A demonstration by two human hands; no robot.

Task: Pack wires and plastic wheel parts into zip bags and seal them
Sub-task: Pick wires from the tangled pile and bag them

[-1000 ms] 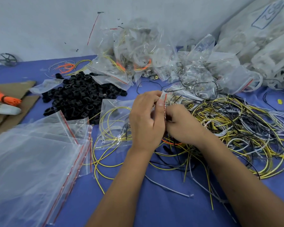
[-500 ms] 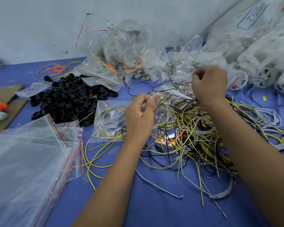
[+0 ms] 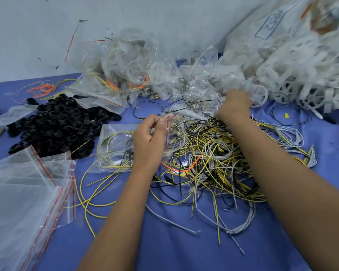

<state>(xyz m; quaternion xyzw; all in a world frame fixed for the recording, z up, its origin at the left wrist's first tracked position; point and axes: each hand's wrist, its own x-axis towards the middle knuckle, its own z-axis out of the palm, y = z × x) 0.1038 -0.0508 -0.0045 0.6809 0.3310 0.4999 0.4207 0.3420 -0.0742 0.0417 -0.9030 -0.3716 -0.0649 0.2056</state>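
Two hands up | left hand [image 3: 149,140] pinches bag [image 3: 115,149] mouth | right hand [image 3: 235,103] at wheels [image 3: 258,94], grip unclear, blurred

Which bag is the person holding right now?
The small bag pinched by the left hand at its red zip strip, with yellow wires inside. The empty bags lie flat at left; the filled ones sit by the wall.
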